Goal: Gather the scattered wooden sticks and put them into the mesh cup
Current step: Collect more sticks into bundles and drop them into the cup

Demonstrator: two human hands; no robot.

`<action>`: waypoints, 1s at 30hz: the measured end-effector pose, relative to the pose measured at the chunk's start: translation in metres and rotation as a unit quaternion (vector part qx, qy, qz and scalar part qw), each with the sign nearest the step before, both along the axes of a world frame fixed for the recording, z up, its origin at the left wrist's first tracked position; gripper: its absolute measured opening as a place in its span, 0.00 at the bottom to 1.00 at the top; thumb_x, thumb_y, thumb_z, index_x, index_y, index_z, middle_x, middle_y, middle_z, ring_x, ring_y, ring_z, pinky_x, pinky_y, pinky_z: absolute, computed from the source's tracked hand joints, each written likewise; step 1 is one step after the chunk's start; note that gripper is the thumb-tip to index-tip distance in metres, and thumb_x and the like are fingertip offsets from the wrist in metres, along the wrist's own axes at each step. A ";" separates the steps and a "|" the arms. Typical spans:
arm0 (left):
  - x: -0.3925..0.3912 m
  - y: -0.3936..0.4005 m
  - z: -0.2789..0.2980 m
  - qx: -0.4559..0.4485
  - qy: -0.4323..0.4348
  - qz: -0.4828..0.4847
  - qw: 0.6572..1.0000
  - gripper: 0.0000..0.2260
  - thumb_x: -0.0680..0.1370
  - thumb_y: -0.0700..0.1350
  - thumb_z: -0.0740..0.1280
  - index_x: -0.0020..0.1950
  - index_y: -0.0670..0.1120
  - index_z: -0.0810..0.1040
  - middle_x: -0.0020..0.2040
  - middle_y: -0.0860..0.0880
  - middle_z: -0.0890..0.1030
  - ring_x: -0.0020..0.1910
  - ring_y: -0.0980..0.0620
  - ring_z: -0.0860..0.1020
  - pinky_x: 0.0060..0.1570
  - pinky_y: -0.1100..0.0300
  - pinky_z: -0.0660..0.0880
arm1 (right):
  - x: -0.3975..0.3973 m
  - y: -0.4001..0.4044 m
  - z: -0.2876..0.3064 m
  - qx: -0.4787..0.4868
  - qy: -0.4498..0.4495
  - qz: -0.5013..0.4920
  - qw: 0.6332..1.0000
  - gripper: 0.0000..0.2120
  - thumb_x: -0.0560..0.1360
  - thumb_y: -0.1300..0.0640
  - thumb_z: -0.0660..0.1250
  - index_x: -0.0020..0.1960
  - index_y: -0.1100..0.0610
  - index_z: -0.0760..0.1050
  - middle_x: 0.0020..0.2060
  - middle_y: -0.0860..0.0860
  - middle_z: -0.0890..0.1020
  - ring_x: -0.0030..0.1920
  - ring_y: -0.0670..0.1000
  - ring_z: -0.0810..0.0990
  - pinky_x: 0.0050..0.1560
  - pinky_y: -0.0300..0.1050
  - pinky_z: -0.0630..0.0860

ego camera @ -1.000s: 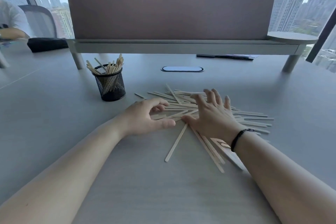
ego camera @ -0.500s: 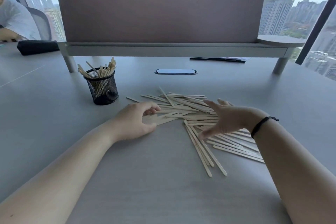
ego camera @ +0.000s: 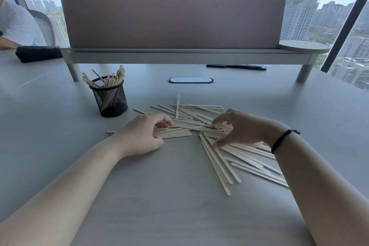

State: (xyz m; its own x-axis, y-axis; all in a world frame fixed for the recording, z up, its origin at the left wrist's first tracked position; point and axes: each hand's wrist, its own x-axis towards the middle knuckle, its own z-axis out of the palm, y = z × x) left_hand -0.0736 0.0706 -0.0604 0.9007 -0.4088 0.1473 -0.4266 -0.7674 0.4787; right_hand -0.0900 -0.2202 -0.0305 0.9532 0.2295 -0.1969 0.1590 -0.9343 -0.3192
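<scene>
Pale flat wooden sticks (ego camera: 201, 124) | left hand (ego camera: 142, 136) fingers grip some | right hand (ego camera: 239, 129) fingers spread

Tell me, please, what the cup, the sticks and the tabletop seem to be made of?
Mesh cup: black wire mesh, probably metal, since the sticks inside show through it. Scattered sticks: pale unfinished wood, flat, with rounded ends. Table: smooth matte grey with faint streaks like grain, likely laminate, though that is uncertain.

Scattered wooden sticks (ego camera: 201, 124) beside part-filled mesh cup (ego camera: 109, 99)
</scene>
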 end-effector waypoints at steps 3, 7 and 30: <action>-0.003 -0.002 0.003 -0.003 -0.010 -0.005 1.000 0.19 0.72 0.35 0.68 0.55 0.55 0.78 0.45 0.59 0.79 0.39 0.78 0.73 0.39 0.80 0.65 | -0.006 0.005 0.005 -0.004 0.033 0.003 0.999 0.56 0.55 0.21 0.69 0.78 0.41 0.58 0.75 0.47 0.67 0.73 0.50 0.67 0.74 0.54 0.63; 0.001 0.002 0.001 0.015 -0.055 -0.001 0.998 0.18 0.71 0.38 0.69 0.56 0.57 0.78 0.57 0.56 0.80 0.48 0.70 0.74 0.45 0.76 0.62 | -0.014 0.017 0.003 -0.084 0.083 0.023 0.993 0.71 0.44 0.16 0.65 0.79 0.39 0.42 0.80 0.44 0.53 0.79 0.52 0.53 0.76 0.60 0.57; 0.016 0.013 -0.015 0.020 0.009 0.000 1.000 0.38 0.61 0.76 0.68 0.67 0.61 0.74 0.60 0.59 0.71 0.56 0.63 0.75 0.65 0.57 0.71 | -0.002 -0.006 0.010 -0.003 -0.001 -0.028 1.000 0.26 0.65 0.48 0.81 0.62 0.52 0.80 0.48 0.44 0.81 0.50 0.48 0.81 0.56 0.44 0.77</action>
